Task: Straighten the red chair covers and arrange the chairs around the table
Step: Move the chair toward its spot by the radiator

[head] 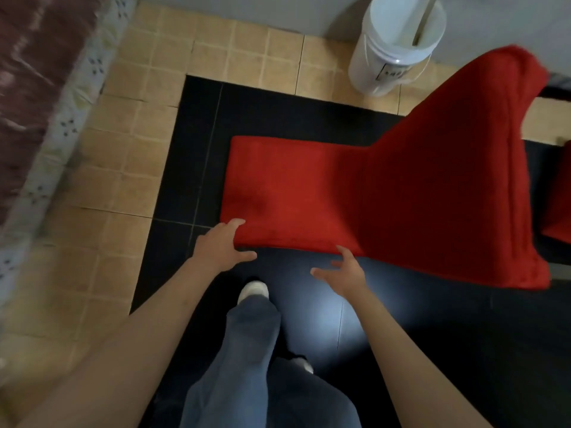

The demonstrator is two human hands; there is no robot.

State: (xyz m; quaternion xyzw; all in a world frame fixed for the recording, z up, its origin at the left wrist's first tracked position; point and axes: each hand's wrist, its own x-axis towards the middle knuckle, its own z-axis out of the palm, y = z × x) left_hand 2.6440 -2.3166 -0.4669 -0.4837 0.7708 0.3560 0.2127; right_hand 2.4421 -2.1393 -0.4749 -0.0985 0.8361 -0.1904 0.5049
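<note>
A chair in a red cover (355, 186) stands in front of me on the dark floor, its seat toward the left and its backrest rising to the right. My left hand (221, 245) is at the seat's near left corner, fingers spread and touching the cover's edge. My right hand (343, 270) hovers open just below the seat's near edge, one fingertip touching the red fabric. A second red-covered chair (559, 211) shows partly at the right border. The table is not in view.
A white plastic bucket with a lid (398, 44) stands against the grey wall behind the chair. A bed or sofa with patterned fabric (40, 97) runs along the left. My legs in blue jeans (253, 350) and white shoes are below the hands.
</note>
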